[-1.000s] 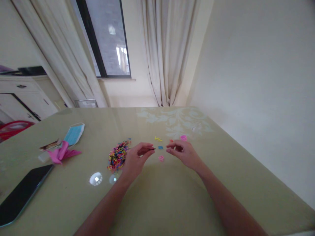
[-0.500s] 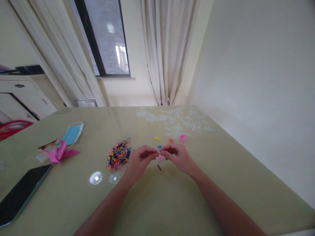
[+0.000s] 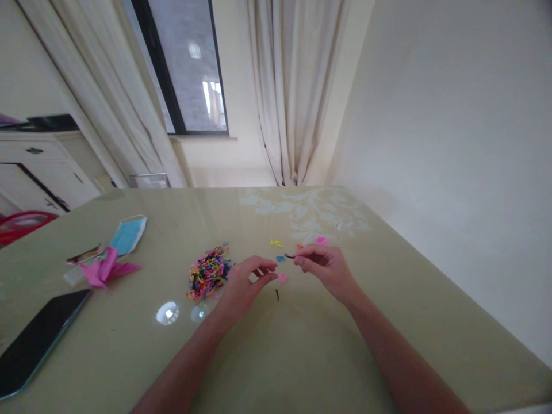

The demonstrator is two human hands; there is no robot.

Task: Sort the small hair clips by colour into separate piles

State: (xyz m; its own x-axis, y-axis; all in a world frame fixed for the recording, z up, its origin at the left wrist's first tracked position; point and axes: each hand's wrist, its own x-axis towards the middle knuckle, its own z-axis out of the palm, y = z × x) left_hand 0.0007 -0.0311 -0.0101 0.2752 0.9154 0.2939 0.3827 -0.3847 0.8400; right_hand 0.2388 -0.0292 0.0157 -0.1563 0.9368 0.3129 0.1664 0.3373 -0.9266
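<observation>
A pile of small coloured rubber bands [image 3: 207, 272] lies on the green table [image 3: 276, 356]. My left hand [image 3: 244, 283] rests just right of the pile, thumb and fingers curled loosely with nothing visible between them. My right hand [image 3: 326, 267] pinches a thin black band [image 3: 290, 256] that sticks out to the left of its fingertips. Between the hands lie a pink band [image 3: 282, 278], a blue band [image 3: 280, 259] and another black band [image 3: 277, 295]. A yellow band [image 3: 276, 243] and a pink ring [image 3: 321, 241] lie farther back.
At the left are a blue face mask [image 3: 127, 235], a pink folded paper [image 3: 104, 269], a small card [image 3: 84, 254] and a dark phone [image 3: 37, 340]. A wall runs along the table's right edge. Curtains and a window stand behind.
The hands met over the pink band and have parted. My right hand has moved back and right with a black band. A second black band now lies on the table.
</observation>
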